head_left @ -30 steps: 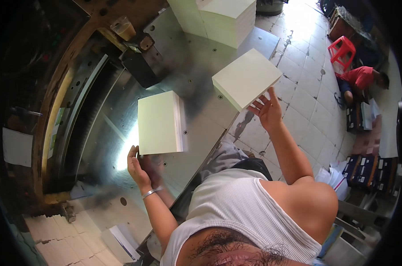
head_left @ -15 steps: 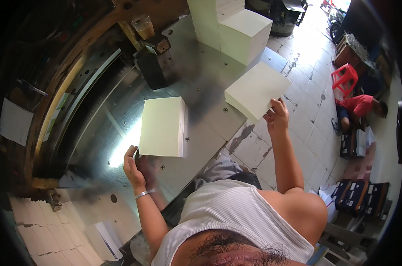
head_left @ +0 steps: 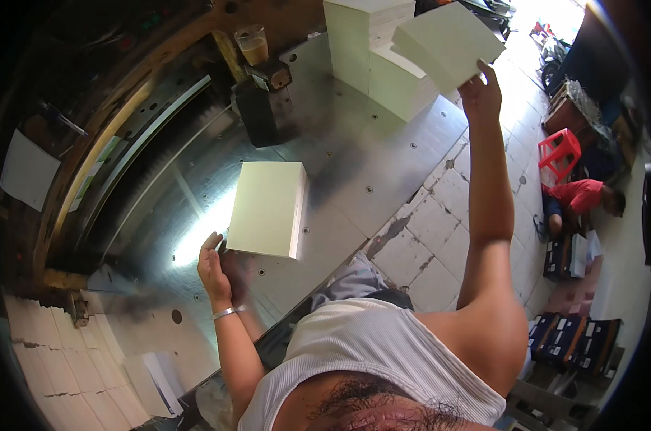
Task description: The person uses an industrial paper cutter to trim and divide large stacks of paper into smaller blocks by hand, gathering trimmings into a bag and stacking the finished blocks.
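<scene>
With its arm stretched far forward, my right hand (head_left: 481, 95) grips the near edge of a thick stack of cream paper (head_left: 449, 44). That stack is up in the air beside and partly in front of the tall paper piles (head_left: 350, 50) at the back of the metal table. A second cream paper stack (head_left: 266, 207) lies squared on the table's middle. Next to its near left corner is my left hand (head_left: 214, 273), holding nothing, fingers loosely bent and thumb apart; whether it touches the paper I cannot tell.
The steel tabletop (head_left: 347, 176) has a dark block (head_left: 255, 115) and a cup of brown drink (head_left: 252, 47) near a long machine slot. More paper piles (head_left: 70, 352) fill the near left. A person in red (head_left: 577, 195) crouches by a red stool (head_left: 559, 152) at right, near dark boxes (head_left: 577, 345).
My right hand has carried its paper stack forward and up, toward the tall piles. My left hand stays by the corner of the stack on the table.
</scene>
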`<state>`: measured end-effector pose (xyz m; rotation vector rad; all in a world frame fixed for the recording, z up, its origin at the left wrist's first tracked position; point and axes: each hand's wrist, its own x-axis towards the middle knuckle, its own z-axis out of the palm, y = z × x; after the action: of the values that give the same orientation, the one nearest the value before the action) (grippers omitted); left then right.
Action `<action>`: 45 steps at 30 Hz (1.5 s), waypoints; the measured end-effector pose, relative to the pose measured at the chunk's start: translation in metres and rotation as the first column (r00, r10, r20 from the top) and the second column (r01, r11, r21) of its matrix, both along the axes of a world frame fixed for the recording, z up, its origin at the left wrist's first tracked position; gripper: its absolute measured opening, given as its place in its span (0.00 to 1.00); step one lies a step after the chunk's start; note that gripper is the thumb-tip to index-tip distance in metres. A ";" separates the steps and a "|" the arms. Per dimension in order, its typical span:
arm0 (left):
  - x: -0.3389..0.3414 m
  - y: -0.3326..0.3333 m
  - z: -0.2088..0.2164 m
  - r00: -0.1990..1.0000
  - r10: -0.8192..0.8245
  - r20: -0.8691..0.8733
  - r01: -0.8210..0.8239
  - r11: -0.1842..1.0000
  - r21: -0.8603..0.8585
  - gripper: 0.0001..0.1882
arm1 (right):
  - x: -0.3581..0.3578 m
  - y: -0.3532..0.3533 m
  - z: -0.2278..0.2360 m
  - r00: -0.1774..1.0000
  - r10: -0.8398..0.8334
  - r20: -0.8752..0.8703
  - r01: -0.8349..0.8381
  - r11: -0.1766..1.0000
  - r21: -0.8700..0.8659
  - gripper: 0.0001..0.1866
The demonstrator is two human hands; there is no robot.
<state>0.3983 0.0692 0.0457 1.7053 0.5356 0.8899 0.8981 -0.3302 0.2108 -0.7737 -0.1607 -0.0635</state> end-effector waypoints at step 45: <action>-0.005 -0.003 0.005 0.996 0.049 -0.078 -0.049 0.999 0.009 0.27 | 0.047 0.054 -0.078 0.984 -0.087 0.157 0.153 0.861 -0.485 0.56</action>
<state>0.3932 0.0662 0.0502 1.7453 0.6302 0.8629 0.9451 -0.2763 0.1328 -1.2988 -0.2576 -0.1978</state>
